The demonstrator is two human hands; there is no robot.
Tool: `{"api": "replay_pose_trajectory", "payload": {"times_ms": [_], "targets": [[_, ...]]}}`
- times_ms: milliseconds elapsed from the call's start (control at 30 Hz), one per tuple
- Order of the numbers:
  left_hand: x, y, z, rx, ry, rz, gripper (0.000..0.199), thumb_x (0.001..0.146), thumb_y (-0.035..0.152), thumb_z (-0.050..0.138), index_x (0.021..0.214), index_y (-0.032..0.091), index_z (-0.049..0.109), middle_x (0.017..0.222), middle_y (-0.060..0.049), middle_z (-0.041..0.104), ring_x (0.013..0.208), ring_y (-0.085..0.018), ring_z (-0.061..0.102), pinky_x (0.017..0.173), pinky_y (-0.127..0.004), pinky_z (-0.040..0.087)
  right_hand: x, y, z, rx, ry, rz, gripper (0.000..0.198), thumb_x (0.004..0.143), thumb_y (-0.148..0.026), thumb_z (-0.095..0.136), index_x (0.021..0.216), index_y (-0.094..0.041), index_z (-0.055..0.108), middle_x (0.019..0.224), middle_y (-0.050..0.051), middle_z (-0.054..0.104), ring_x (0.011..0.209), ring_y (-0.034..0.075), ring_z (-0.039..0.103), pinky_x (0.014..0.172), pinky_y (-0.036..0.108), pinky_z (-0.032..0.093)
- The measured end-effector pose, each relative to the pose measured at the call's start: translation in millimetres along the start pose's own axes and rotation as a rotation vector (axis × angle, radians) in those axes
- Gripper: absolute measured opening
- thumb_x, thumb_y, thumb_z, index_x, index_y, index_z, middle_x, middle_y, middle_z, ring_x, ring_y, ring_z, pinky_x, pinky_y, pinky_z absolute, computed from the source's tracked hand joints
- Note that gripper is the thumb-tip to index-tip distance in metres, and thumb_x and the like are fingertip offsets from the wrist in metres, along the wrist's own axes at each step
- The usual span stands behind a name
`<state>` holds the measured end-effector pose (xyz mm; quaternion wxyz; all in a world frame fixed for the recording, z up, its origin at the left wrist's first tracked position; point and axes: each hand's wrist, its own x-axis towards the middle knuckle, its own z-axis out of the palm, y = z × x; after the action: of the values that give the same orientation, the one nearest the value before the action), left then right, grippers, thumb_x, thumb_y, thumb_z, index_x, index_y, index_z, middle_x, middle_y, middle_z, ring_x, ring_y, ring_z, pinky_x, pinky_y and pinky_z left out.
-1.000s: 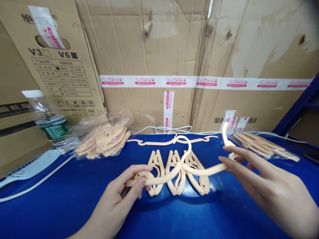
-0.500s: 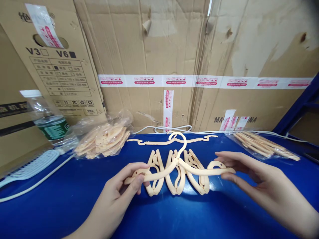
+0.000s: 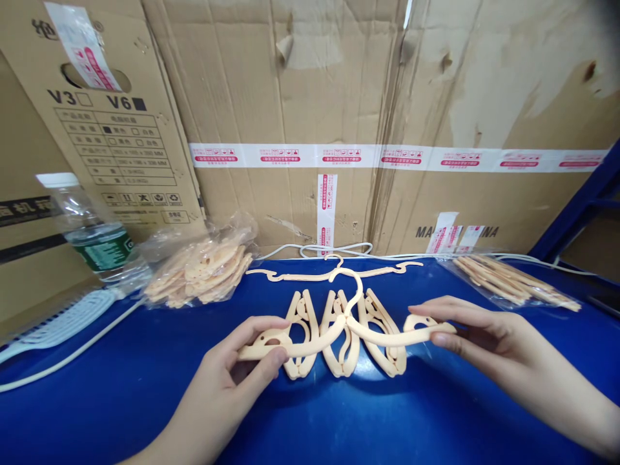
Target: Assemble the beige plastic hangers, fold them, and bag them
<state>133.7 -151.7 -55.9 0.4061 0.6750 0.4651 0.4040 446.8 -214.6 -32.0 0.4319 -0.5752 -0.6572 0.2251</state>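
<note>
A cream folding clothes hanger [image 3: 387, 336] is held spread out above the blue table, its hook upright in the middle. My left hand [image 3: 249, 358] pinches the end of its left arm, thumb in front. The tip of the right arm sits between the thumb and fingers of my right hand [image 3: 467, 332]. Behind and below it, three folded hangers lie in a row: a left one [image 3: 310, 316], a middle one [image 3: 331, 303] and a right one [image 3: 398, 361]. Farther back, another unfolded hanger [image 3: 310, 278] lies flat.
At the left are a plastic bag of flat cream pieces [image 3: 203, 271], a water bottle [image 3: 99, 248] and a pale blue hairbrush [image 3: 68, 320]. A bag of long cream pieces [image 3: 513, 281] lies at the right. White cable [image 3: 290, 247] runs along the cardboard [image 3: 271, 90] at the back.
The held hanger's hook has dropped slightly and tilted, so the far hanger's hook shows clear behind it. Both hands still grip the arm ends, nearly in place.
</note>
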Motion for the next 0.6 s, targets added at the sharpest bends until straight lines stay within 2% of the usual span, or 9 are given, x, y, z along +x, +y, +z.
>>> {"api": "replay_pose_trajectory", "payload": {"times_ms": [167, 400, 500, 600], "targets": [[-4.0, 15.3, 6.3, -0.113, 0.068, -0.064, 0.032, 0.077, 0.044, 0.067, 0.102, 0.025, 0.063, 0.072, 0.003, 0.067, 0.064, -0.016, 0.063, 0.066, -0.022, 0.050, 0.7, -3.5, -2.3, 0.052, -0.054, 0.062, 0.024, 0.083, -0.044, 0.069, 0.103, -0.032, 0.074, 0.111, 0.002, 0.071, 0.099, 0.021, 0.068, 0.081, 0.024, 0.057], [-7.4, 20.8, 8.9, -0.178, 0.088, -0.087, 0.031, 0.075, 0.042, 0.069, 0.098, 0.025, 0.056, 0.069, 0.005, 0.067, 0.064, -0.014, 0.064, 0.065, -0.020, 0.050, 1.8, -6.3, -6.2, 0.071, -0.061, 0.144, 0.029, 0.081, -0.049, 0.069, 0.105, -0.033, 0.075, 0.123, 0.002, 0.068, 0.117, 0.027, 0.060, 0.098, 0.032, 0.050], [-8.5, 22.1, 9.1, -0.189, 0.092, -0.088, 0.036, 0.075, 0.043, 0.069, 0.103, 0.025, 0.055, 0.069, 0.005, 0.067, 0.063, -0.014, 0.064, 0.065, -0.020, 0.050, 1.7, -6.1, -5.0, 0.105, -0.039, 0.187, 0.032, 0.079, -0.052, 0.070, 0.103, -0.032, 0.076, 0.122, 0.003, 0.069, 0.113, 0.027, 0.062, 0.095, 0.032, 0.051], [-5.9, 19.8, 8.7, -0.204, 0.085, -0.089, 0.042, 0.074, 0.044, 0.071, 0.107, 0.024, 0.054, 0.068, 0.005, 0.065, 0.063, -0.014, 0.063, 0.065, -0.021, 0.050, 0.8, -6.1, -1.0, 0.228, 0.022, 0.262, 0.040, 0.072, -0.051, 0.076, 0.106, -0.030, 0.074, 0.103, 0.005, 0.074, 0.095, 0.023, 0.068, 0.081, 0.028, 0.057]]}}
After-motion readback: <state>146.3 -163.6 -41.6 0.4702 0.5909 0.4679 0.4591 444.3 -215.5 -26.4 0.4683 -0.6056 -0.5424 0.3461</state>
